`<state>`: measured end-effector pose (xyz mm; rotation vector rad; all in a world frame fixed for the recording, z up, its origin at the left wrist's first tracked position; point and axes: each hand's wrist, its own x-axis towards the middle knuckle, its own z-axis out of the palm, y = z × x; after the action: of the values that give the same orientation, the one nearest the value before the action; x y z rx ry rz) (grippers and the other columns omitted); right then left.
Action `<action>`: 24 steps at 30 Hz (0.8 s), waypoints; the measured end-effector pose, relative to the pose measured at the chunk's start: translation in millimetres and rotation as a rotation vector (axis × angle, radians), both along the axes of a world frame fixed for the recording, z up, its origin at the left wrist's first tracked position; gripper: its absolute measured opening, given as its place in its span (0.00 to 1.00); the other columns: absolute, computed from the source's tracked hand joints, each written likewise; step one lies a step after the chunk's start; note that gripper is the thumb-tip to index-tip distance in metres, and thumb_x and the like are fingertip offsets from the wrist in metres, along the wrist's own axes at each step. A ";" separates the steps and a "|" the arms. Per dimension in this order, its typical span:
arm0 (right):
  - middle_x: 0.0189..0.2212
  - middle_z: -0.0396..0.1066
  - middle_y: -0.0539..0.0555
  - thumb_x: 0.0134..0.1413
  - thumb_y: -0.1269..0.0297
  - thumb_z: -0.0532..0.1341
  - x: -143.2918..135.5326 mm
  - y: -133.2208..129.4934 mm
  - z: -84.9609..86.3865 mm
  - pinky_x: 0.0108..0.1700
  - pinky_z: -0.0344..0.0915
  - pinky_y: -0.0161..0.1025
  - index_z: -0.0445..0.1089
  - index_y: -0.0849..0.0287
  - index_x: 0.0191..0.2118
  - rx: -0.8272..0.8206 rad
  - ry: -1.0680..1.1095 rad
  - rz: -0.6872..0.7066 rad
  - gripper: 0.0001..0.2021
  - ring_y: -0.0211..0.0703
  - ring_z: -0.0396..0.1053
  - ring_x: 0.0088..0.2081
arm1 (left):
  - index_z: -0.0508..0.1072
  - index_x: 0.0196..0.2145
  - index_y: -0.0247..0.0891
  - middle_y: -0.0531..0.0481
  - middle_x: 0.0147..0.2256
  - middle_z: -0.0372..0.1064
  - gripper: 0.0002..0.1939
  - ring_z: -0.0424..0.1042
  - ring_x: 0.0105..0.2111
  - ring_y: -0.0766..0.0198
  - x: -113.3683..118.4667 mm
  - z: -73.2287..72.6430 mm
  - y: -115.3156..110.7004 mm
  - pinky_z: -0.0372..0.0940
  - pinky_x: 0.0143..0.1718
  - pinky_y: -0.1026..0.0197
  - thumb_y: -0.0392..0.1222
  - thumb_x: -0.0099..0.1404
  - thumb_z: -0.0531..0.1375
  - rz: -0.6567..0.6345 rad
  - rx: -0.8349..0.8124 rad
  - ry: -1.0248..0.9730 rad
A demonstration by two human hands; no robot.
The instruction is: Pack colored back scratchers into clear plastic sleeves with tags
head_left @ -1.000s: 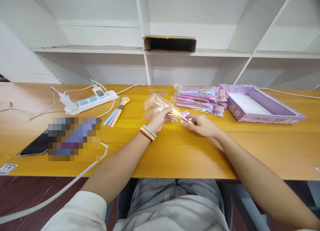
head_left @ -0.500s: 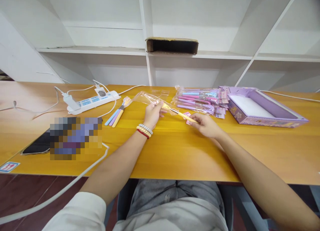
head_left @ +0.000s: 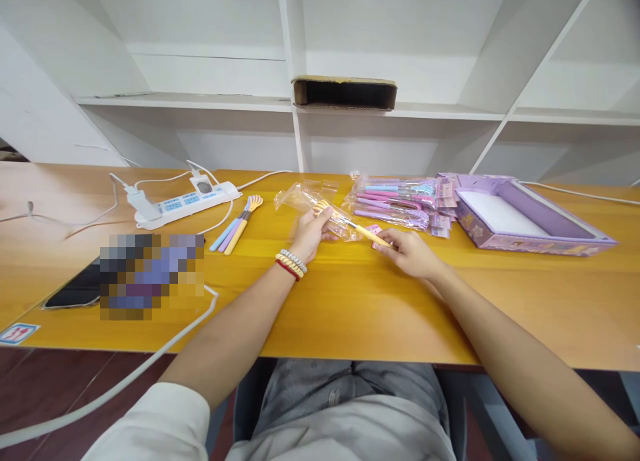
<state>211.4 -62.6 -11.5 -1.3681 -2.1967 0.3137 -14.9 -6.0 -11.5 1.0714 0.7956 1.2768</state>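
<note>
I am looking down at a big wooden table (head_left: 350, 301) that is sitting in front of white shelves (head_left: 210, 101). A brown box (head_left: 344, 92) is lying on its side on a shelf, with its dark opening facing me.

A purple tray (head_left: 530, 218) is sitting on the right side of the table, and a pile of packs (head_left: 400, 198) is lying just beside it on the left. A white power strip (head_left: 183, 201) is lying on the left side, with white wires running off it. A dark phone (head_left: 73, 291) is resting near the left front edge. Three loose forks (head_left: 235, 224) are lying side by side between the power strip and my hands.

My left hand (head_left: 310, 233) is pinching a clear bag (head_left: 313, 204) between the thumb and fingers, and the bag is hanging just above the table in the middle. My right hand (head_left: 410, 251) is closed on the handle end of a yellow fork (head_left: 367, 234). The fork is tilted, with its handle sticking out of the bag and its head end inside the bag near my left hand. A small pink tag (head_left: 374, 229) is lying on the table under the fork. Bead bands (head_left: 291, 262) are sitting on my left wrist.
</note>
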 end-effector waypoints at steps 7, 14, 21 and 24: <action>0.24 0.69 0.50 0.53 0.59 0.54 -1.5 -1.8 -0.6 0.28 0.53 0.34 0.69 0.58 0.40 0.020 0.005 -0.015 0.12 0.36 0.60 0.22 | 0.64 0.33 0.35 0.48 0.28 0.71 0.16 0.72 0.23 0.67 3.7 -2.5 -1.7 0.68 0.21 0.65 0.49 0.56 0.61 -0.020 -0.053 -0.065; 0.22 0.67 0.50 0.53 0.60 0.54 -10.5 -5.0 -2.1 0.27 0.53 0.33 0.67 0.58 0.40 0.002 0.009 0.036 0.11 0.36 0.60 0.22 | 0.65 0.33 0.33 0.47 0.30 0.71 0.18 0.73 0.26 0.64 17.4 -8.5 -13.6 0.67 0.21 0.66 0.50 0.54 0.63 -0.117 -0.043 0.050; 0.21 0.68 0.50 0.52 0.60 0.55 -9.8 -4.8 -1.2 0.27 0.54 0.34 0.68 0.59 0.36 0.006 0.024 -0.010 0.10 0.36 0.60 0.21 | 0.67 0.34 0.35 0.47 0.33 0.71 0.17 0.73 0.29 0.65 22.6 -5.2 -18.0 0.68 0.27 0.65 0.49 0.51 0.64 -0.146 -0.103 0.031; 0.22 0.69 0.51 0.52 0.59 0.55 -8.8 -4.7 0.0 0.28 0.55 0.34 0.68 0.59 0.36 0.012 0.035 -0.025 0.10 0.36 0.61 0.22 | 0.66 0.32 0.35 0.48 0.32 0.71 0.18 0.73 0.29 0.65 17.1 -1.7 -11.3 0.68 0.30 0.63 0.52 0.52 0.63 -0.020 -0.130 -0.130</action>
<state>202.6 -67.3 -11.5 -1.3729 -2.1481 0.3124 2.2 -17.2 -13.1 0.8808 0.7568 1.2474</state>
